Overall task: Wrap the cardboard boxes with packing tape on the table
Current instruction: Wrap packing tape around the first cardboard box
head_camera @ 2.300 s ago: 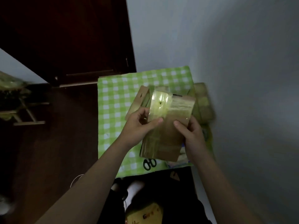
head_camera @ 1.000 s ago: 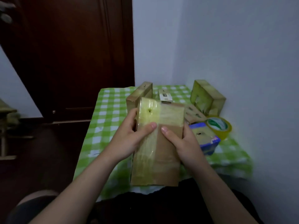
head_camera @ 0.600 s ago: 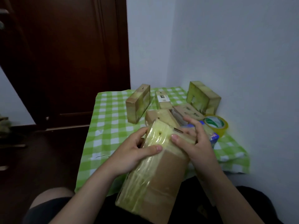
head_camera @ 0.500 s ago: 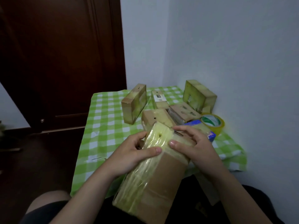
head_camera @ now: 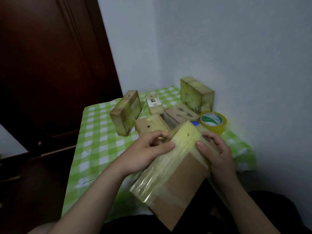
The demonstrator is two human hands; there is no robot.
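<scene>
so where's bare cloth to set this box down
Bare checked cloth lies left of the upright taped box, down to the near edge. The far right corner is crowded: boxes and the tape roll by the wall.

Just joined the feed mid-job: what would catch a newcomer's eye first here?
The big cardboard box fills the centre front, gripped at its far end by the left hand and right hand. Half of its face is glossy with yellowish tape and half is bare. Behind it, several taped boxes crowd the green checked tablecloth, and a tape roll lies at the right by the wall.
</scene>
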